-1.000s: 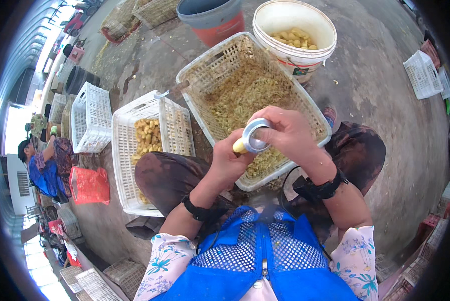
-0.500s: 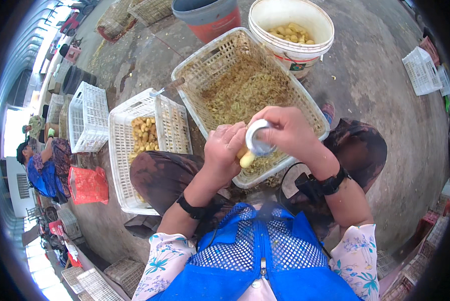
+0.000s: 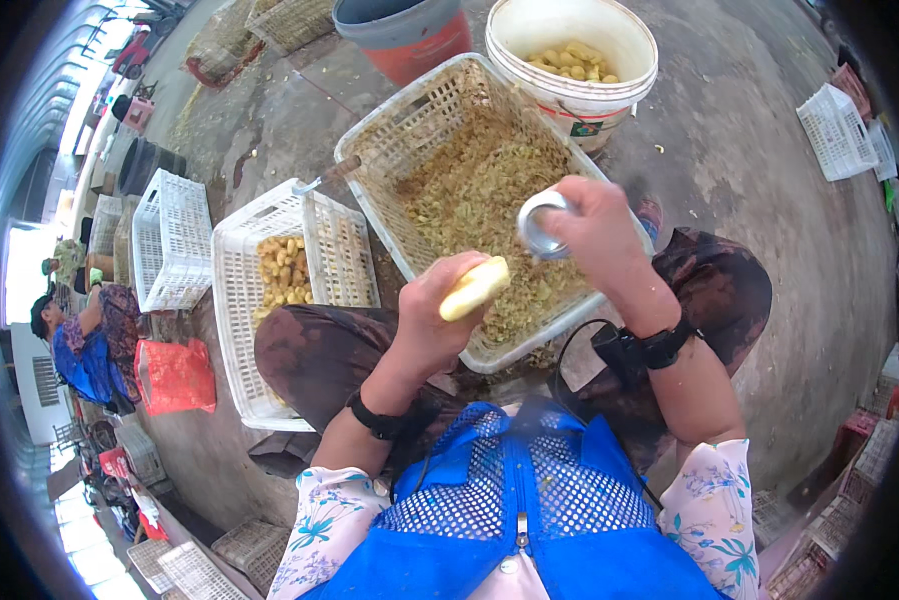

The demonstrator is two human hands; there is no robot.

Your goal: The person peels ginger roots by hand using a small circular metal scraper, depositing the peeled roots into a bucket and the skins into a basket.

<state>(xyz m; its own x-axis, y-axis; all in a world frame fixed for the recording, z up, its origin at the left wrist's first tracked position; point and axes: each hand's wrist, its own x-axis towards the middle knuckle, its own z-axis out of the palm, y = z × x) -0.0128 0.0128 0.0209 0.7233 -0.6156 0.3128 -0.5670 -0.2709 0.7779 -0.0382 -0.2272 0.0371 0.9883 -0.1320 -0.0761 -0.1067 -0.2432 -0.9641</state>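
My left hand [image 3: 431, 310] is wrapped around a pale yellow, oblong tuber [image 3: 474, 288], whose smooth peeled end sticks out past the fingers. In my right hand [image 3: 601, 232] is a shiny metal ring-shaped scraper [image 3: 543, 224], its opening facing the tuber but apart from it. Both hands hover over the near part of a dirty white lattice crate [image 3: 489, 362]. Yellow-brown peelings [image 3: 469, 190] cover the bottom of that crate. My left fingertips are partly hidden behind the tuber.
At left stands a white crate [image 3: 269, 212] with brownish unpeeled tubers [image 3: 283, 266]. A white bucket [image 3: 569, 98] holds pale peeled ones, beside a grey-and-red bucket [image 3: 404, 40]. Farther left are an upright crate [image 3: 172, 240], a red sack [image 3: 174, 376] and another person [image 3: 87, 345] sitting.
My right hand has drawn away to the upper right with the ring scraper, off the tuber. My left hand has tipped the tuber upward, so more of its pale side shows.
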